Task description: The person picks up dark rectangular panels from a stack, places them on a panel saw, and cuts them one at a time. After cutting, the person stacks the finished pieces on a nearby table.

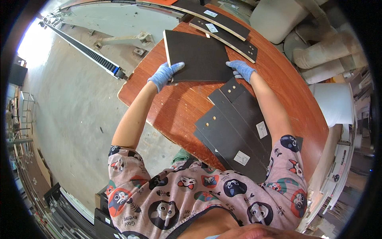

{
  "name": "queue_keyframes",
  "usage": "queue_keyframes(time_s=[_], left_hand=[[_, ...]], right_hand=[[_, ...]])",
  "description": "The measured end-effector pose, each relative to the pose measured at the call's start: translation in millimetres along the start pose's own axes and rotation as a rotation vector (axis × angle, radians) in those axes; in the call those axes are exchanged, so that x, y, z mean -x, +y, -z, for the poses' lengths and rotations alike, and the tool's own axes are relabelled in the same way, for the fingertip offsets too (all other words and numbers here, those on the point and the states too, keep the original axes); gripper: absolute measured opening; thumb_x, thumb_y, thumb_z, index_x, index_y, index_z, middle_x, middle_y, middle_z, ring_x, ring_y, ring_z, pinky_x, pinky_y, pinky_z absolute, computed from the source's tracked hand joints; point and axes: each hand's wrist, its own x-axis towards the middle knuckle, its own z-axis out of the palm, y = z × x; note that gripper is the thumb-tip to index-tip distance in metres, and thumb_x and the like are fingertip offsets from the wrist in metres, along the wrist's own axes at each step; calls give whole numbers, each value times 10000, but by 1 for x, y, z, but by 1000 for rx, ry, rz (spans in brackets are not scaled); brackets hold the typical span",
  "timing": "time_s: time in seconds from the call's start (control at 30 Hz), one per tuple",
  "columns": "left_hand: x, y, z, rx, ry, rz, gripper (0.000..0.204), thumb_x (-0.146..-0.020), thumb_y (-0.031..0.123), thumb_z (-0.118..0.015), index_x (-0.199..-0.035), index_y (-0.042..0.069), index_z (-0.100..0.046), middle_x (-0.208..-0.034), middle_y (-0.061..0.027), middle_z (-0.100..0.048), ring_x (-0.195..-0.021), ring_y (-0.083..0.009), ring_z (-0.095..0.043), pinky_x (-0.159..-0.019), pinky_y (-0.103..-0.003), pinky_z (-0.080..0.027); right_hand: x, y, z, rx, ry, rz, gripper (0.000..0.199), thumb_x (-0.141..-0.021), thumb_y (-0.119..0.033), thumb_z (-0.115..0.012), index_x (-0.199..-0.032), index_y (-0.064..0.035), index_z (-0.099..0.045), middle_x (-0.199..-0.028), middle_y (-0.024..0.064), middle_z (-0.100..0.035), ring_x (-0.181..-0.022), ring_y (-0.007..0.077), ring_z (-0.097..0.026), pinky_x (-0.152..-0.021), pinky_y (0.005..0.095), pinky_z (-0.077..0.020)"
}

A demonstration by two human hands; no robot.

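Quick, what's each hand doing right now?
Left hand: gloved, gripping the near left corner of the dark square panel.
Right hand: gloved, fingers curled against the same panel's near right corner.

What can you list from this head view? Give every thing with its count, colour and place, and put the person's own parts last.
large square board: one, black, far middle of the table, held at both lower corners
narrow boards near the body: a fanned stack, count unclear, black with white labels, near right of the table
long strips: two, black with pale edges, far side of the table
table: one, reddish-brown wood
white rolls: several, off-white, right of the table
conveyor rail: one, dark, on the grey floor at left
left hand: one, blue glove, on the board's lower left corner
right hand: one, blue glove, on the board's lower right corner
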Motion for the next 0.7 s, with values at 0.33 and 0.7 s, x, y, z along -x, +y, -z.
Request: queue_keyframes(time_s=[0.33, 0.7], left_hand=[[62, -23, 100, 294, 56, -113, 320, -852, 201, -579, -1093, -9, -587, -1034, -87, -629, -946, -163, -594, -850, -285, -460], [252, -78, 160, 505, 536, -244, 329, -791, 238, -640, -1038, 24, -603, -986, -78, -638, -868, -180, -615, -797, -301, -489]], right_hand=[[-36, -13, 54, 905, 658, 137, 964, -641, -536, -705, -1404, -179, -237, -1452, 98, -243, -1326, 315, -236, -1029, 522, -262], [-51, -19, 92, 1275, 280, 268, 1114, -569, -603, -715, -1434, -176, -160, -1437, 199, -224, -1317, 359, -239, -1049, 487, -262]])
